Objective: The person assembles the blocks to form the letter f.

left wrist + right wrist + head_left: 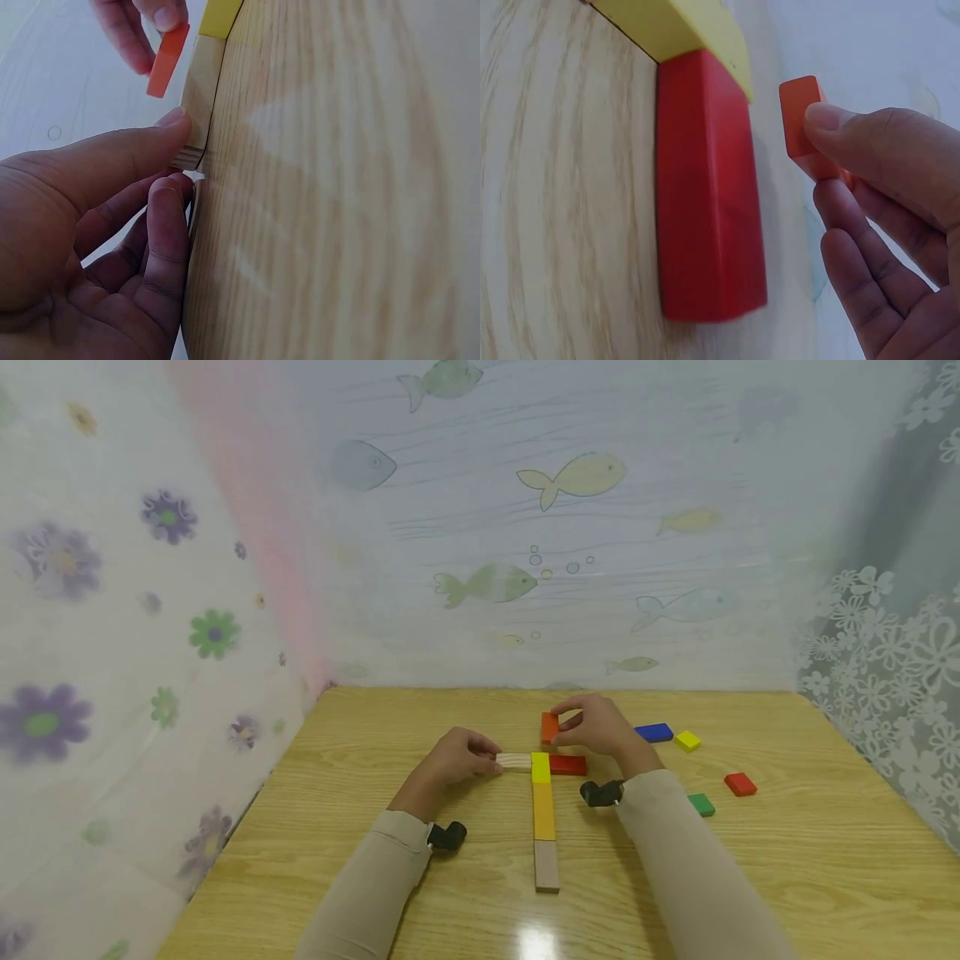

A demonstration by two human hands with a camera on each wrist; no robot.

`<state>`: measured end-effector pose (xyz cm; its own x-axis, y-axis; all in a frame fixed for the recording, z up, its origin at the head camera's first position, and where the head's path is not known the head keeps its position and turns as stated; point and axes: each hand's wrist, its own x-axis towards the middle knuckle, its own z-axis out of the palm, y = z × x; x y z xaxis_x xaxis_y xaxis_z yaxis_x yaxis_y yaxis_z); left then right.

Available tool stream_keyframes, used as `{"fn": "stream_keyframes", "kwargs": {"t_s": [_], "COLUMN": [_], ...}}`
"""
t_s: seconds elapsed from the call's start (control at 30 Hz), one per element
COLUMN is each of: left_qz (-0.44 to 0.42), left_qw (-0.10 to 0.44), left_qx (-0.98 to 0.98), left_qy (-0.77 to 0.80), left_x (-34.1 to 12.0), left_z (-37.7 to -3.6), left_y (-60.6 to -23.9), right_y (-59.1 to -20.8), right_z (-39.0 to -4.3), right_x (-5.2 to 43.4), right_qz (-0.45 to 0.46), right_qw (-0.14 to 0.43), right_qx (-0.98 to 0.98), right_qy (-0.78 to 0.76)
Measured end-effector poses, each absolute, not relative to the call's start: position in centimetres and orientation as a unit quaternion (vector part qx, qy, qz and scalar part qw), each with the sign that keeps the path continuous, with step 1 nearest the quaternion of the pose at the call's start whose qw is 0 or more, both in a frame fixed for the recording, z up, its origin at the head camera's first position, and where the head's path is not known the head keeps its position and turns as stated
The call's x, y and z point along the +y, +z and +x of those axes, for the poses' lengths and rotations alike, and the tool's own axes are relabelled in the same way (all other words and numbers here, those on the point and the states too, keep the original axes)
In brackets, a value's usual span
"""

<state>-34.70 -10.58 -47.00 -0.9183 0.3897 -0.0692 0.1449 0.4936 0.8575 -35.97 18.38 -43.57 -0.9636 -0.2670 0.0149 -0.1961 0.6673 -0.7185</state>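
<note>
One orange block point(549, 727) in right hand point(596, 724)

An orange block point(549, 727), a pale block point(514, 762) with streaky grain, a red block point(568, 766), a yellow block point(540, 768), a golden block point(543, 812), a greyish-brown block point(547, 865). The counter point(472, 910) has yellow-brown wood grain; sleeves point(367, 885) are beige. Purple and green flowers point(168, 517) dot white sheeting point(112, 652).

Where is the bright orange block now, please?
Right of centre in the head view, the right hand pinches the bright orange block beyond the yellow block touching the red one.
</note>
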Motion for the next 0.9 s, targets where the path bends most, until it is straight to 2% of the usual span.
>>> {"fn": "stream_keyframes", "kwargs": {"t_s": [0.9], "left_qz": [0.158], "left_qw": [0.137], "left_qx": [0.851], "left_qy": [0.481], "left_x": [-10.8], "left_z": [-34.6], "left_y": [-46.9], "right_y": [-44.6], "right_z": [-36.6], "right_x": [16.6], "right_qz": [-0.124], "right_qw": [0.088], "right_qx": [0.911], "right_qy": [-0.382]}}
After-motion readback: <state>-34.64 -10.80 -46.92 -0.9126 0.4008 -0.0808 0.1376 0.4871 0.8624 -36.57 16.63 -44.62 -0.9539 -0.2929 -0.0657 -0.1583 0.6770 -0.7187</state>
